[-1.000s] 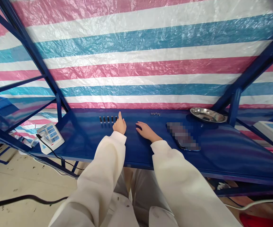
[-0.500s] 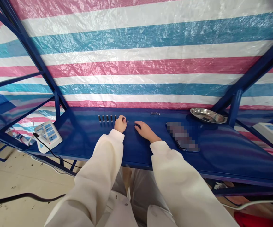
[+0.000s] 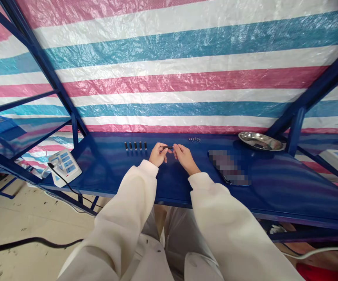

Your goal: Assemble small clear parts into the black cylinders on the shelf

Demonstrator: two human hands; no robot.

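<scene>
Five dark cylinders (image 3: 135,145) stand in a row toward the back of the blue tabletop (image 3: 286,179), while we hold another dark cylinder (image 3: 167,147) level, just ahead of us. Our left hand (image 3: 157,155) pinches one end; our right hand (image 3: 183,157) has its fingertips closed at the other, whether on the cylinder or a smaller piece we cannot tell. By our reckoning the work is early: one piece is in hand, five are in line, and small shiny parts (image 3: 194,139) lie together near the back edge. Striped sheeting (image 3: 186,84) bounds us behind; blue surface spreads left toward a power strip (image 3: 65,168). Rightward reach meets a flat dark object (image 3: 229,168), its face blurred, and a metal dish (image 3: 248,140).
</scene>
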